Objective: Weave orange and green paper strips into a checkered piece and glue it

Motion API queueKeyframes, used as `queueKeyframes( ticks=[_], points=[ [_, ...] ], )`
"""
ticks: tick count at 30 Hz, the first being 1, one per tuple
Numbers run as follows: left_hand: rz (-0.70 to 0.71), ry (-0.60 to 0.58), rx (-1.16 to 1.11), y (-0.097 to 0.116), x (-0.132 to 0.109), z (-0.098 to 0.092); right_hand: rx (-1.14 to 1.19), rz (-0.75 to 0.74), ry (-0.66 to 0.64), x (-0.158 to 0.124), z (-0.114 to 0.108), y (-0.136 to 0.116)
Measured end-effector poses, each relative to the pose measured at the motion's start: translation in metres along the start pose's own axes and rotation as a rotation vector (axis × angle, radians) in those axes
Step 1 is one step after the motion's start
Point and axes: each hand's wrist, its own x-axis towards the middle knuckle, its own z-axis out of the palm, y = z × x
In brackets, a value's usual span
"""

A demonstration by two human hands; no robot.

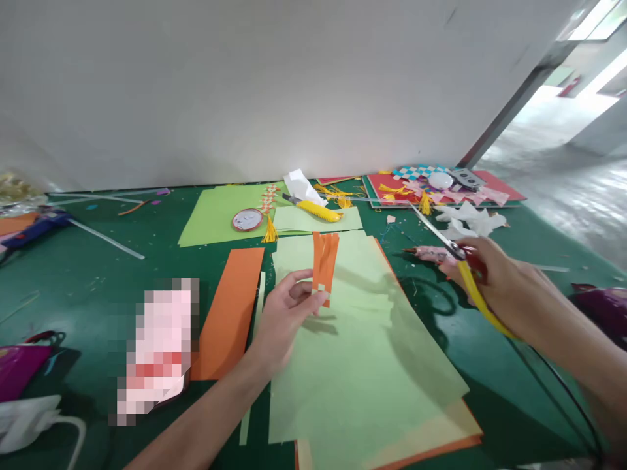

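Note:
My left hand (289, 310) pinches a small bundle of orange paper strips (323, 258) near its lower end. The strips stand upright, with a small pale square showing between them by my thumb. Off to the right, my right hand (482, 264) is closed around scissors (435, 228) with a yellow and dark red handle, blades pointing up and left. Beneath my left hand lies a stack of pale green paper (343, 365), orange sheets showing at its edges. A pink glue gun (428, 254) rests under the scissors, partly hidden by my right hand.
An orange paper strip (230, 313) and a blurred phone (159, 352) lie left of the stack. Behind it are a yellow cutter knife (321, 210), a round badge (247, 220) and a yellow tassel (270, 230). White crumpled paper (473, 220) sits at right. A wall (245, 91) borders the table.

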Motion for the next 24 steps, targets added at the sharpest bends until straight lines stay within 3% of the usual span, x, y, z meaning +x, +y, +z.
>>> queueKeyframes(
  ticks=[3,7,12,17,21,24],
  points=[
    [0.01,-0.024,0.018,0.001,-0.001,0.001,-0.253,-0.006,0.016,-0.015,0.013,0.04],
    [0.007,-0.043,0.016,0.0,-0.002,0.001,-0.219,0.051,-0.078,-0.034,0.029,0.057],
    [-0.005,-0.054,0.014,-0.001,-0.002,0.001,-0.18,0.194,-0.075,-0.022,0.034,0.052],
    [-0.012,-0.069,0.04,-0.001,-0.003,0.001,-0.139,0.169,-0.161,0.011,0.026,0.054],
    [0.021,-0.073,0.057,0.0,-0.003,0.002,-0.147,0.111,-0.054,0.02,0.013,0.045],
    [0.046,-0.083,0.048,0.0,-0.003,0.004,-0.067,0.122,0.03,0.019,0.006,0.02]
  ],
)
